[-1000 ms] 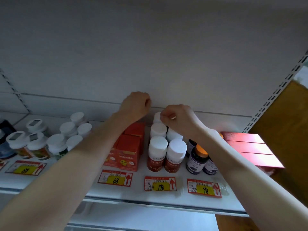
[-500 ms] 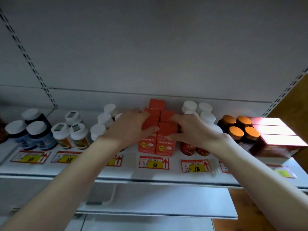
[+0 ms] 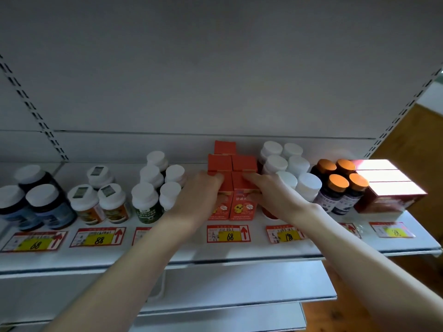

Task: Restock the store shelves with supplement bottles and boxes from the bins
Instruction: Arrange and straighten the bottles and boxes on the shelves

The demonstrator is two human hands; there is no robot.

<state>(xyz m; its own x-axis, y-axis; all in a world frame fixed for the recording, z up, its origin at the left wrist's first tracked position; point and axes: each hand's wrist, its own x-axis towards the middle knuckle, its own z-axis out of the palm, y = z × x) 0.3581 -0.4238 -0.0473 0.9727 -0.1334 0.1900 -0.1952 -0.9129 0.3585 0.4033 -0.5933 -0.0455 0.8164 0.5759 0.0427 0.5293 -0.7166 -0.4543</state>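
Several orange supplement boxes [image 3: 244,163] stand in a small cluster at the middle of the white shelf [image 3: 215,251], above a price tag marked 68 [image 3: 229,234]. The front right box [image 3: 242,207] shows a yellow chick on its face. My left hand [image 3: 195,196] rests against the front left box, covering most of it, fingertips on its top edge. My right hand [image 3: 272,194] reaches in from the right, its straight fingers touching the top of the front right box. Neither hand lifts a box off the shelf.
White-capped red bottles [image 3: 308,185] crowd the boxes' right side, then orange-capped dark bottles [image 3: 338,184] and stacked red cartons [image 3: 389,188]. To the left stand white-capped green bottles [image 3: 145,202], labelled bottles [image 3: 111,202] and dark blue bottles [image 3: 45,207]. Lower shelves [image 3: 239,283] jut out below.
One second ago both hands were raised at the shelf's back wall. They came down and forward onto the front orange boxes, and the view has shifted so the boxes sit centred.
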